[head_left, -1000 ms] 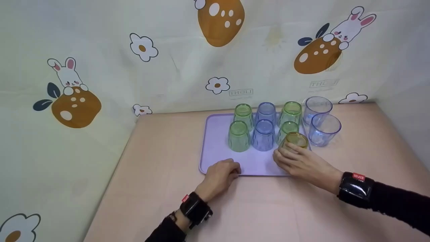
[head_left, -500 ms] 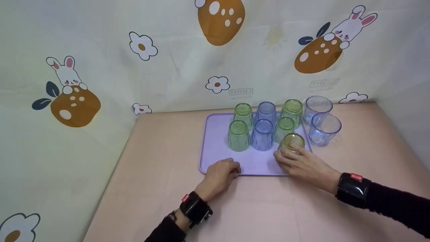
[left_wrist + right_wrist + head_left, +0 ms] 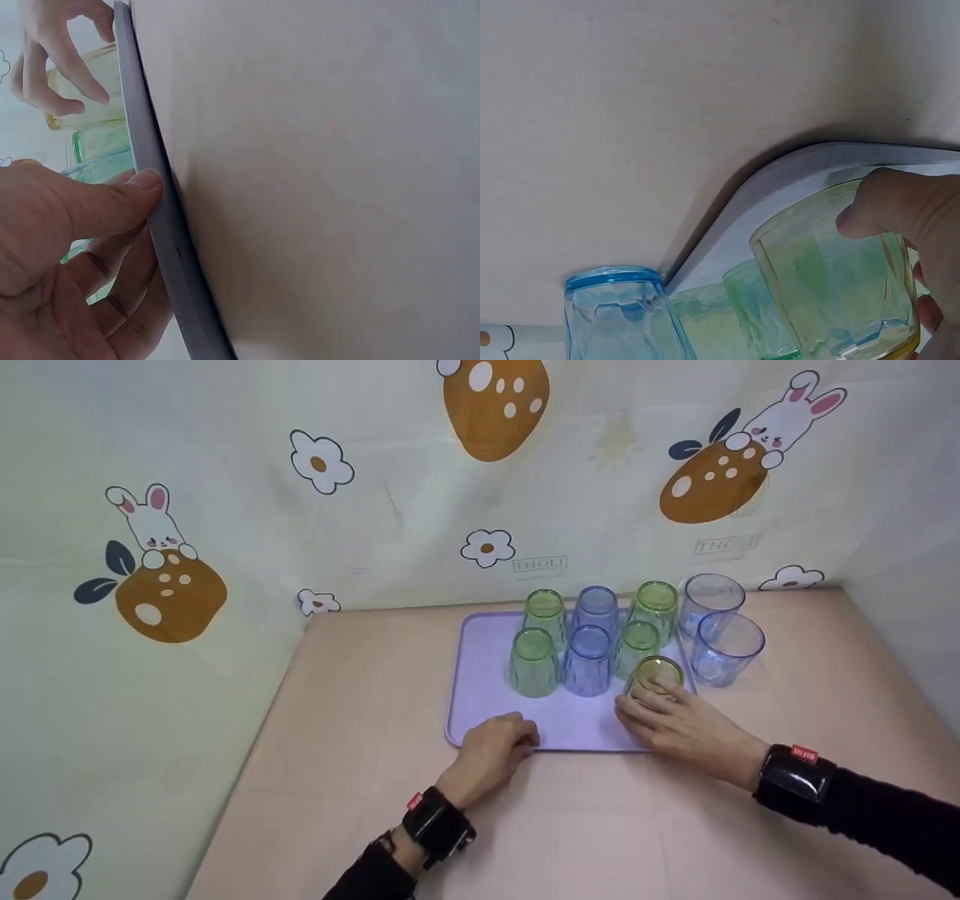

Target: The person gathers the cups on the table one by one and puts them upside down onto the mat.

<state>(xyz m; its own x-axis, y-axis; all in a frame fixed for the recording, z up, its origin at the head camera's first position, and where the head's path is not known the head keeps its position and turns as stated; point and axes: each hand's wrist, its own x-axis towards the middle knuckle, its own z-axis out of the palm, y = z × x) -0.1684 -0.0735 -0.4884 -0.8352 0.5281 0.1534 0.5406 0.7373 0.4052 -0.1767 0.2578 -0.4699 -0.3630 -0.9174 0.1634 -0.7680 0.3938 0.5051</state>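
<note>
A right hand (image 3: pixel 679 725) curls its fingers around an upturned yellow cup (image 3: pixel 655 675) at the lavender tray's (image 3: pixel 480 697) near-right corner — crowded by 6 inverted green and blue cups (image 3: pixel 587 658). The left hand (image 3: pixel 491 748) pinches the tray's near rim. 2 upright blue cups (image 3: pixel 721 646) stand on the table beyond the tray's right edge.

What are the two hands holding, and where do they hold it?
The right hand grips the upside-down yellow cup around its side wall. The left hand holds the purple tray by its near edge.
</note>
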